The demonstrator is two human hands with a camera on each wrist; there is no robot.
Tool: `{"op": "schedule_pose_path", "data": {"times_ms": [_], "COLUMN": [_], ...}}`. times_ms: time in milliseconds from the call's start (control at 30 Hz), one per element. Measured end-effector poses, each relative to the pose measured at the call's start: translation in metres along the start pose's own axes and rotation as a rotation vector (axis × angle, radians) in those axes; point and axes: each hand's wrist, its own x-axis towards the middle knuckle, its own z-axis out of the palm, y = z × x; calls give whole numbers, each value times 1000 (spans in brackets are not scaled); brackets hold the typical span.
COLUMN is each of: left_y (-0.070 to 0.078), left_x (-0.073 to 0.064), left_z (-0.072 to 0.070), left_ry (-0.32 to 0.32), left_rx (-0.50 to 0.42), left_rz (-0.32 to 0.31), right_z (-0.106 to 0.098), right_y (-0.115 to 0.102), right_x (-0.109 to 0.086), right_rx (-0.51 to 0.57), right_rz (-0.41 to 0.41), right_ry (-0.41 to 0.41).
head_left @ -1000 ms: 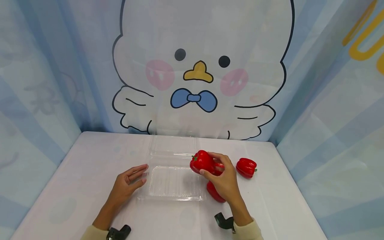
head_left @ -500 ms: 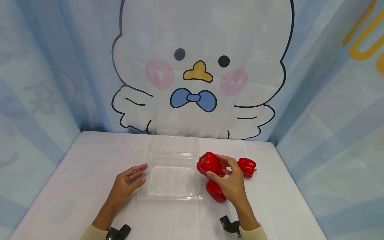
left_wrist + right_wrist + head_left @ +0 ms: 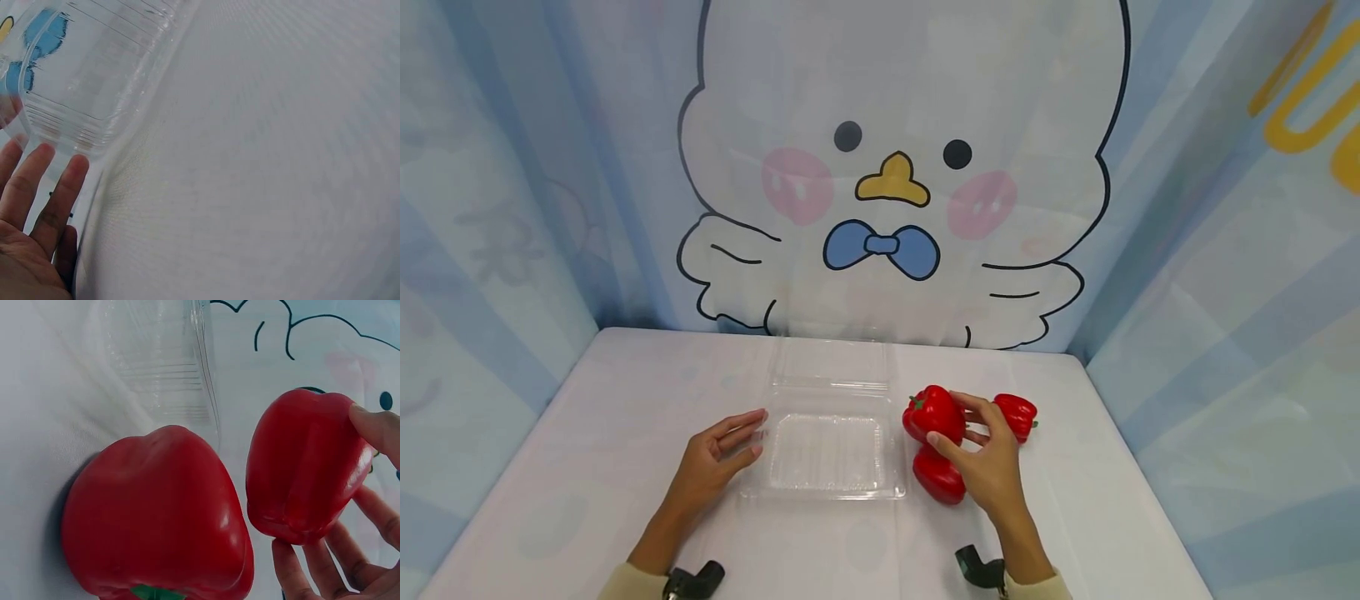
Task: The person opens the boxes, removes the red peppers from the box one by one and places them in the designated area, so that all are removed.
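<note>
A red bell pepper (image 3: 934, 414) with a green stem is held between the thumb and fingers of my right hand (image 3: 992, 467), above the table just right of the box. Below it a second red bell pepper (image 3: 938, 477) lies on the table, large in the right wrist view. Farther right and behind the hand lies a third red bell pepper (image 3: 1017, 417). The clear plastic box (image 3: 827, 454) stands with its lid (image 3: 831, 362) folded back. My left hand (image 3: 715, 458) has loosely extended fingers (image 3: 62, 197) at the box's left side; whether they touch it I cannot tell.
A white cloth covers the table (image 3: 587, 450). Printed curtains (image 3: 880, 100) with a cartoon bird stand close along its back and sides. Dark wrist-worn cameras sit at both wrists, the left one (image 3: 696, 581) and the right one (image 3: 979, 567).
My right hand has moved right with the bell pepper, from over the box's right edge to beside it. More of the pepper below now shows. The left hand has stayed in place.
</note>
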Motion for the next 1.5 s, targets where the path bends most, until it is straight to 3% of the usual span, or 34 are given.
{"op": "schedule_pose_path", "data": {"times_ms": [400, 933, 1500], "left_y": [-1, -3, -2], "left_x": [1, 1, 1], "left_z": [-1, -1, -1], "left_ry": [-7, 1, 0], "left_rx": [-19, 1, -15], "left_rz": [12, 10, -13], "right_z": [-7, -23, -40], "right_y": [5, 15, 26], "right_x": [-4, -2, -6], "right_rx": [-1, -22, -66], "right_rz": [21, -11, 43], "right_ry": [20, 79, 138]}}
